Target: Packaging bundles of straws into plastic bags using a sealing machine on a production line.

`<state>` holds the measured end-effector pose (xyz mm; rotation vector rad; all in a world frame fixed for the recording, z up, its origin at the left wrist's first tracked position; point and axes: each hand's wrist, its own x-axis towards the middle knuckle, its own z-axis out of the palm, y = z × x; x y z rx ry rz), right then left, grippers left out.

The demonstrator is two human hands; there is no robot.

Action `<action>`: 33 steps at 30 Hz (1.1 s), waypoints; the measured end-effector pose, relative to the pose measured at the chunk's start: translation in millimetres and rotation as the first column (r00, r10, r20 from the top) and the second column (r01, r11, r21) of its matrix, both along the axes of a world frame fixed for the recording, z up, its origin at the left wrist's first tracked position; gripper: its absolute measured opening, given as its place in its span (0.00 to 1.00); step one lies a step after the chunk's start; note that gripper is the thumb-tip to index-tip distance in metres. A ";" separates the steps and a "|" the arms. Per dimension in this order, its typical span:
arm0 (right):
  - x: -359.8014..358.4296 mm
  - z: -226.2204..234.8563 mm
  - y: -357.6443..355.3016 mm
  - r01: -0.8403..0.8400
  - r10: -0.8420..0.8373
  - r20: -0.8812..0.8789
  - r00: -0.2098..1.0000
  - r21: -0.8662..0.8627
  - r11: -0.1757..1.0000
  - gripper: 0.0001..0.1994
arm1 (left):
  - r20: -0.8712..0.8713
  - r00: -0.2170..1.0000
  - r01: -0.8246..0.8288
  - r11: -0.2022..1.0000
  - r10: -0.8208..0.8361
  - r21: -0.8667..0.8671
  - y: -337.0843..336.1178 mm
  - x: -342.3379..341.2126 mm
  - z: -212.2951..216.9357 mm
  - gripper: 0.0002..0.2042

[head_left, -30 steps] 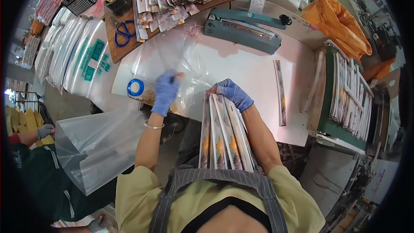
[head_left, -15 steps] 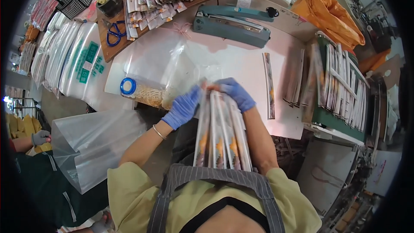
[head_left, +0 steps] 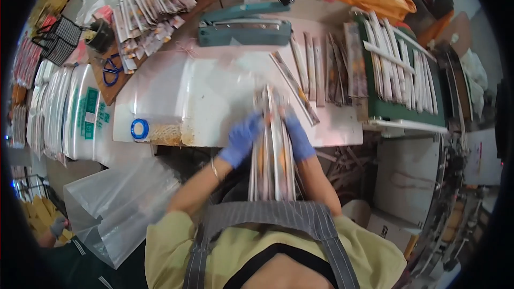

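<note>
Farther over the desk than half a second ago, the bundle of long packets now reaches out from my apron. Clamped on its left side is my left hand; my right hand grips its right, both blurred. One loose packet lies slanted just beyond.
</note>
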<state>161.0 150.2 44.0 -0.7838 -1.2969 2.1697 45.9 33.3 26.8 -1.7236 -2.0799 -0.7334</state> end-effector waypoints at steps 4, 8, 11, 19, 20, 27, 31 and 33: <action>-79.5 18.4 43.5 -0.156 0.002 -0.357 0.934 -0.402 0.902 0.18 | 0.286 0.950 0.137 0.990 -0.122 -0.033 66.8 -108.1 -25.1 0.27; -80.8 -14.8 52.4 -0.010 -0.108 -0.334 0.936 -0.334 0.942 0.20 | 0.382 0.920 0.128 0.988 -0.087 -0.084 64.8 -94.5 -5.4 0.22; -42.1 -28.4 2.2 0.031 -0.074 -0.269 0.960 -0.162 0.986 0.22 | 0.338 0.924 0.207 0.977 -0.179 -0.046 8.7 -53.7 5.7 0.18; 82.8 27.9 -114.7 -0.141 0.084 -0.132 0.988 -0.516 0.845 0.28 | 0.360 0.864 0.405 0.910 -0.351 -0.085 -102.6 21.8 29.9 0.18; 72.8 77.6 -107.6 -0.113 0.076 -0.083 0.994 -0.700 0.706 0.32 | 0.365 0.854 0.460 0.864 -0.370 -0.202 -100.6 13.7 51.2 0.19; 10.3 144.8 45.0 -0.532 -0.127 0.517 0.846 0.810 -0.245 0.05 | 0.789 0.588 0.234 0.971 -0.178 0.045 10.1 -100.4 169.3 0.20; -17.0 250.7 70.5 -0.110 -0.040 0.108 0.993 0.992 -0.060 0.02 | 0.682 0.687 0.122 0.965 -0.251 0.232 50.6 -120.8 271.6 0.08; -33.4 247.6 75.3 -0.107 0.028 0.110 0.994 0.989 -0.100 0.03 | 0.437 0.805 0.334 0.915 -0.402 0.227 60.9 -150.0 269.7 0.08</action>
